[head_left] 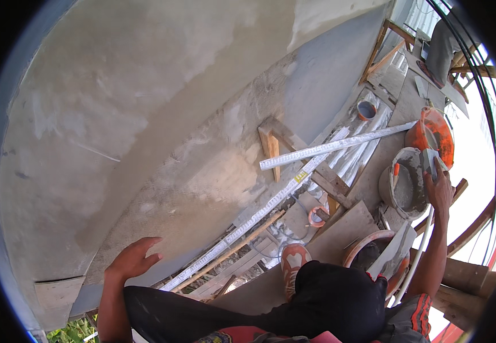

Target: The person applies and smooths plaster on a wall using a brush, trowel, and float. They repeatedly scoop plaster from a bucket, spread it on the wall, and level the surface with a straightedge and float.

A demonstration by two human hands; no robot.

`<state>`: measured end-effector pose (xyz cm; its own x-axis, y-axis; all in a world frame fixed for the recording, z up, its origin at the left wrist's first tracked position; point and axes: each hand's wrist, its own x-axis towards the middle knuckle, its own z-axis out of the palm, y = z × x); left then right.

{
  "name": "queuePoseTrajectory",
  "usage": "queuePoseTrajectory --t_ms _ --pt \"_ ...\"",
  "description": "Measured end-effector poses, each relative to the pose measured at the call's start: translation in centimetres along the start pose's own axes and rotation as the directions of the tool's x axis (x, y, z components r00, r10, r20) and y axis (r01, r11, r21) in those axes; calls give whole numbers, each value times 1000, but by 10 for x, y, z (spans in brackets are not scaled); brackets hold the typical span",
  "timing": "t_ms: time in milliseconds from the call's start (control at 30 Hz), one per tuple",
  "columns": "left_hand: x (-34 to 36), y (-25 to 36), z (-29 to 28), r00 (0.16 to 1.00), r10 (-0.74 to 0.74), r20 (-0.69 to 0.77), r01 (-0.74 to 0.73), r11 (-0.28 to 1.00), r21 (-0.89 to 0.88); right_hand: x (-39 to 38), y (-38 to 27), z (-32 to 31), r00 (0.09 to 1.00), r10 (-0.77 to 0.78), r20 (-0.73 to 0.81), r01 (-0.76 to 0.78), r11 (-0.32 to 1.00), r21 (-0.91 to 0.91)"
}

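While the right hand (pixel 441 190) clamps a flat tool (pixel 429 160), the left hand (pixel 132 260) has fingers apart; one bar (pixel 271 201) is yellow-labelled

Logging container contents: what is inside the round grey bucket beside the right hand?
Inside the bucket, grey wet-looking paste and a small orange handle-like piece show. The paste covers the bottom, which cannot be seen.

Co-worker (pixel 444 50), torso out of view

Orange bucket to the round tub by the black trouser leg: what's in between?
A grey bucket sits between the orange bucket and the round tub, as the head view shows.
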<state>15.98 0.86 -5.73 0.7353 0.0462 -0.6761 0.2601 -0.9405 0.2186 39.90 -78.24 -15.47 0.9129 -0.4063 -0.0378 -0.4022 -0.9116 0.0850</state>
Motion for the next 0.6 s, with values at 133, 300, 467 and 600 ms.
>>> queuePoseTrajectory --t_ms 133,300,467,600 --pt "20 -5 8 999 -31 25 35 982 -185 23 -63 -56 975 -46 -219 205 583 786" --pt "-6 9 -7 981 -178 77 194 920 -339 23 -270 -23 867 -387 -313 431 271 861" --pt "-22 -22 10 973 -225 55 228 891 -392 -16 -401 39 750 -326 -575 633 106 767" --pt "-37 -31 16 936 -345 68 348 877 -332 -16 -444 60 676 -228 -701 729 70 680"
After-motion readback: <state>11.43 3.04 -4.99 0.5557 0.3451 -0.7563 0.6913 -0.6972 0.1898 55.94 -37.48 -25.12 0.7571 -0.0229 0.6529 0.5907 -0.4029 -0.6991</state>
